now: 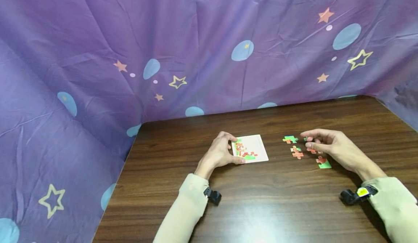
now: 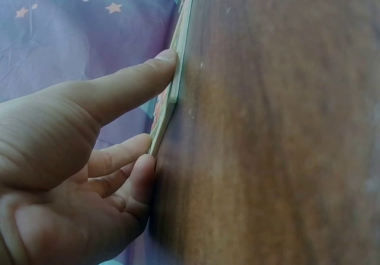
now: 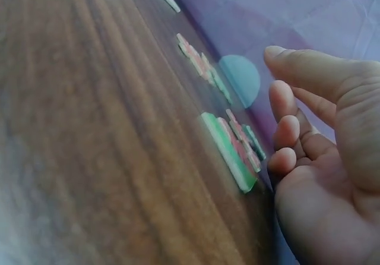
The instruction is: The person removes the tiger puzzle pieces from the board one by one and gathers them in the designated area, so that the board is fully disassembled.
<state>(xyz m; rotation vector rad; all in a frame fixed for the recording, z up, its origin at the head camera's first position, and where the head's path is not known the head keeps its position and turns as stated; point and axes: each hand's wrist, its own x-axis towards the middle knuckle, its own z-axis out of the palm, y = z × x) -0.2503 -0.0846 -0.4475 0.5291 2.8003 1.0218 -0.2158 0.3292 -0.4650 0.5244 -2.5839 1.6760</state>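
A white square puzzle board (image 1: 259, 146) lies flat on the table, with joined pieces showing an orange and green picture (image 1: 240, 148) along its left and near sides. My left hand (image 1: 217, 152) grips the board's left part, thumb on the near edge and fingers at the far edge. Over the loose pieces on the right hovers my right hand (image 1: 341, 150), fingers loosely bent and nothing between thumb and fingertips. Beside it lie a green piece (image 1: 290, 139), a red-and-green pair (image 1: 297, 153) and a green-cornered piece (image 1: 324, 163). Other pieces are partly hidden beneath the hand.
The dark wood table (image 1: 261, 195) carries the board and pieces. A purple curtain (image 1: 209, 47) with stars and blue ovals hangs along its back and left side. Black straps circle both wrists, the right strap (image 1: 358, 194) bearing a yellow label.
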